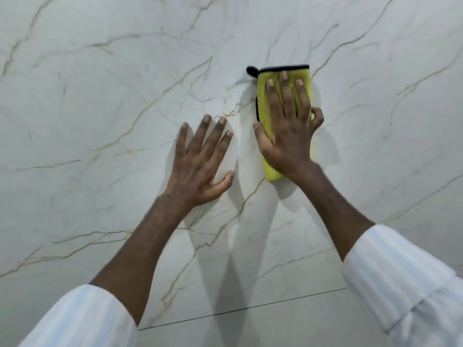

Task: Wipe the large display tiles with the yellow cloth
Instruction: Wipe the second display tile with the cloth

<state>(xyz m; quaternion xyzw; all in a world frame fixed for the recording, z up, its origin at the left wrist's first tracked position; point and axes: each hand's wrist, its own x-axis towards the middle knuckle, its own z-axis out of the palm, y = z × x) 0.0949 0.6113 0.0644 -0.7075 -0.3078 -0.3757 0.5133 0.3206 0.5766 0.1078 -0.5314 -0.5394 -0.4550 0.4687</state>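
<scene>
1. Head view: the right hand (288, 136) presses the folded yellow cloth (262, 91) flat against the veined tile (112, 121), its fingers (284, 96) mostly straight. The left hand (200, 161) rests beside it, spread flat and holding nothing.
2. Risk: the cloth is held only by palm pressure, so it could slip or bunch mid-stroke and leave streaks.

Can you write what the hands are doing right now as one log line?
step: wipe tile | right hand: presses yellow cloth flat on tile | left hand: rests flat on tile, holds nothing
</scene>
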